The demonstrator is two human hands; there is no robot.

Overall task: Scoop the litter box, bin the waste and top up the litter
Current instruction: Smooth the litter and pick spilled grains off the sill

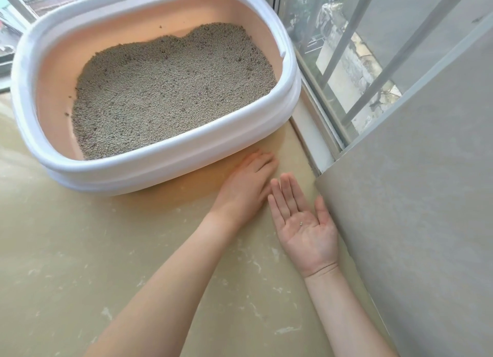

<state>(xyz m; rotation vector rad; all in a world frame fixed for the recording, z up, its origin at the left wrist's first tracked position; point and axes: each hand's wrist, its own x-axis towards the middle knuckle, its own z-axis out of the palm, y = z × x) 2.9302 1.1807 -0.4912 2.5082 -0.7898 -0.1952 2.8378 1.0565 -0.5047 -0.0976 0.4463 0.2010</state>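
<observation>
The box point(157, 154), a pink tub under a white clip-on rim, is set on the beige floor point(80, 250), pushed up against the window point(346, 63) frame on its right side. Grey litter point(170, 89) is spread inside it, banked higher toward the back and thinner along the left wall, where bare pink shows.

The left hand point(245, 186) is laid palm down on the floor just beside the box's near right corner, fingers straight and holding nothing. The right hand point(304, 223) is held flat and palm up, right of the left hand and close to the wall point(413, 223); nothing is gripped, though a tiny grain point(300, 223) is carried loose on the palm.

The box is judged to be stiff but heavy for its size, since so much litter is held in it. It would best be taken by the rim at two opposite sides, lifted level, as the rim appears to be a separate ring that could pop off under load. Smooth plastic on a smooth floor should slide readily if pushed low on the wall. The litter itself is loose, dry and granular, so it is expected to pour and scatter easily. No scoop, bin or litter bag can be seen.
</observation>
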